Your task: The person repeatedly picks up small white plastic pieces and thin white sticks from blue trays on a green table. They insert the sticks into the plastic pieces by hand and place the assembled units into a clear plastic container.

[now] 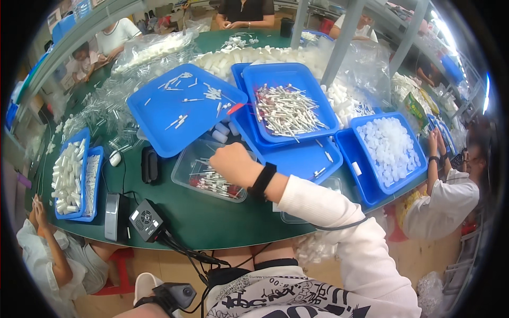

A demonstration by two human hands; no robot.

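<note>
My right hand, a black band round its wrist, is over a clear plastic box. Its fingers are curled closed, and whatever they may hold is hidden. Inside the box lie slim white sticks with some red parts among them. Just beyond, a blue tray carries a few scattered sticks, and a red piece sits at its right corner. A second blue tray, heaped with similar sticks, stands to the right. Of my left arm only a strapped wrist with a small black camera shows at the lower edge; the hand is out of sight.
Blue trays of white cylinders stand left; one of translucent white caps stands right. A black box with a fan and cables sits at the near edge. Clear tubes and bags lie farther back. Other people sit around the table.
</note>
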